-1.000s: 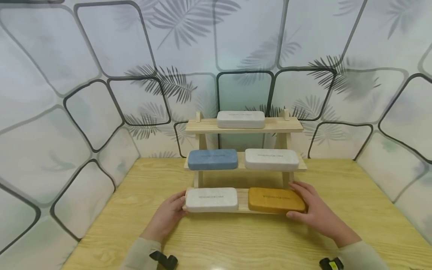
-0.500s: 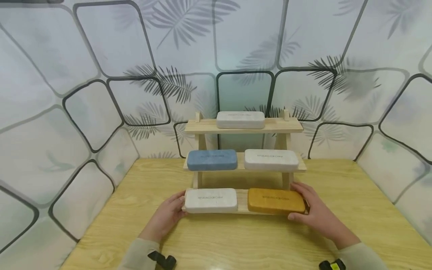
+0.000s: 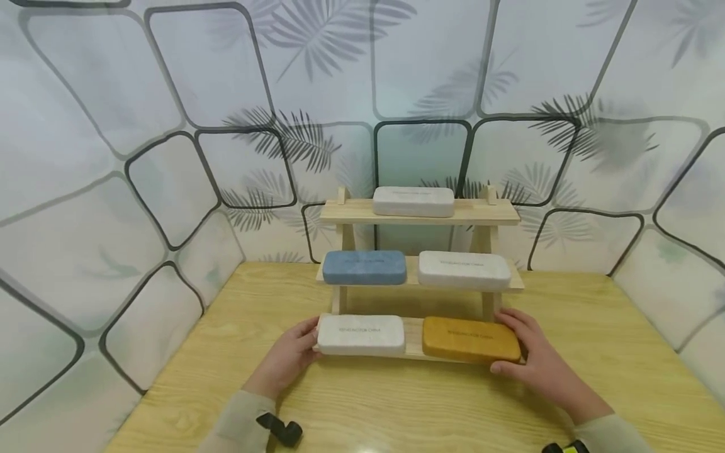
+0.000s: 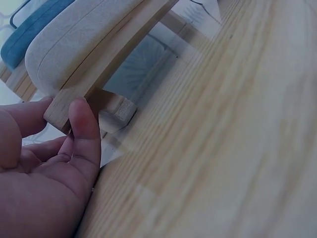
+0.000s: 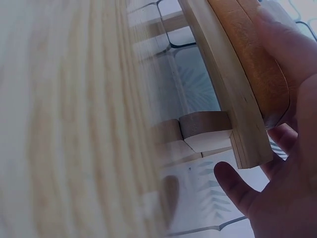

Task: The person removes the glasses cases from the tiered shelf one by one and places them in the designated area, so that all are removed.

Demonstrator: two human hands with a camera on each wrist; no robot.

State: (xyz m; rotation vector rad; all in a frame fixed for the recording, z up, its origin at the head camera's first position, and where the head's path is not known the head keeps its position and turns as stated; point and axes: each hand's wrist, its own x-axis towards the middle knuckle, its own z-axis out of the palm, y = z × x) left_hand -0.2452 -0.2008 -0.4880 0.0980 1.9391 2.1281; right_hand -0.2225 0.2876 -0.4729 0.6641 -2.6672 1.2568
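A three-tier wooden display stand (image 3: 476,212) holds several glasses cases. On its bottom shelf lie a white glasses case (image 3: 360,335) at left and an orange glasses case (image 3: 470,340) at right. My left hand (image 3: 291,353) pinches the left end of the bottom shelf board (image 4: 74,99), beside the white case. My right hand (image 3: 538,358) is curled round the right end of the orange case, thumb in front, other fingers behind. One finger (image 5: 235,186) stands out below the board in the right wrist view. Fingers behind the case are partly hidden.
The middle shelf bears a blue glasses case (image 3: 364,267) and another white case (image 3: 463,270); a pale case (image 3: 413,201) lies on the top shelf. A wooden table (image 3: 362,402) supports the stand. Patterned cloth walls (image 3: 421,151) enclose the back and sides.
The head view has shifted slightly, so everything appears a little further right. Both hands stay at the ends of the bottom shelf, and the cases keep their places.
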